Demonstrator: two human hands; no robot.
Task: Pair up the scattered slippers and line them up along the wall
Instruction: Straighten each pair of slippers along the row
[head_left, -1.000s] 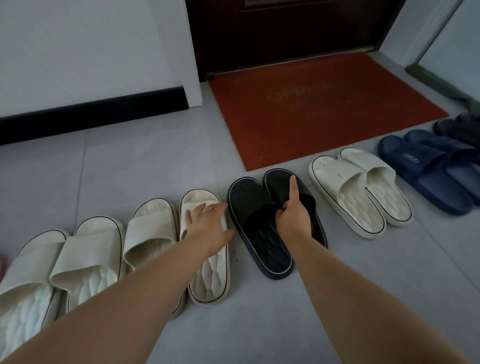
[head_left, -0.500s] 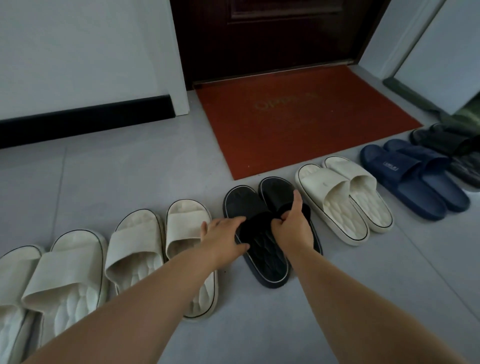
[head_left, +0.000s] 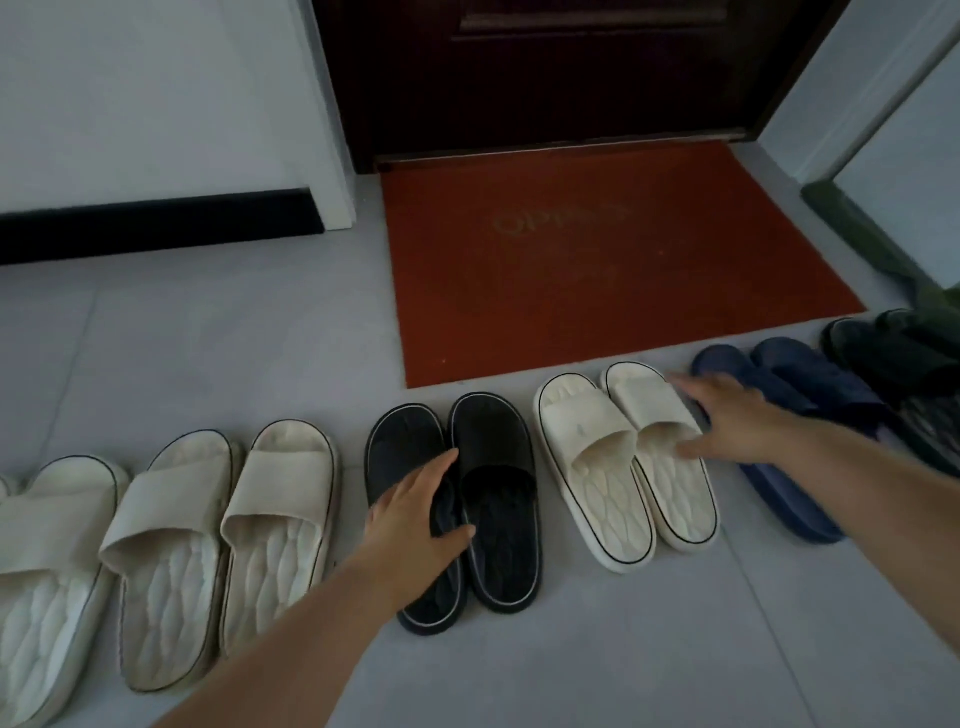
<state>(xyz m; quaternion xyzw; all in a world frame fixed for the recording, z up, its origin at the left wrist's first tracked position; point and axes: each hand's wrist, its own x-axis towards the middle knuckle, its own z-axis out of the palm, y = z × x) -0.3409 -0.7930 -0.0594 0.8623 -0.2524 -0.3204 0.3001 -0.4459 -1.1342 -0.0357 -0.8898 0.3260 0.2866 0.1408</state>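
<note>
Slippers all in pairs now, side by side in a row on the floor (head_left: 649, 649). Anything left to go wrong?

Plenty. Left hand (head_left: 415, 512) flat on the black pair (head_left: 498, 457), fingers spread over the strap, not closed on it. Resting or pushing, hard to say which

And the right hand (head_left: 727, 421)?

Open too, holding nothing. Blurry, up over the cream pair (head_left: 587, 441) by the mat (head_left: 597, 260), fingertips near the blue pair (head_left: 795, 509). Can't tell if touching

So, trouble there?

Could bump the blue pair and turn it crooked. Very close to the dark green pair (head_left: 893, 358) as well, so easy to push both out of line with one knock

And the black ones?

Pushed from one side only, might twist. Might slide into the cream slippers (head_left: 280, 493) on the left, just beside. Heels not quite even either. Could get worse with a hard shove

Row along the wall (head_left: 130, 104) yet?

Not really. Well apart from it, out on the open floor. Lots of pairs to move over there, so lots of chances to split a pair or mix up the cream ones, all looking alike

Best way, then?

Probably one pair at a time, both hands, nice and slow
</note>
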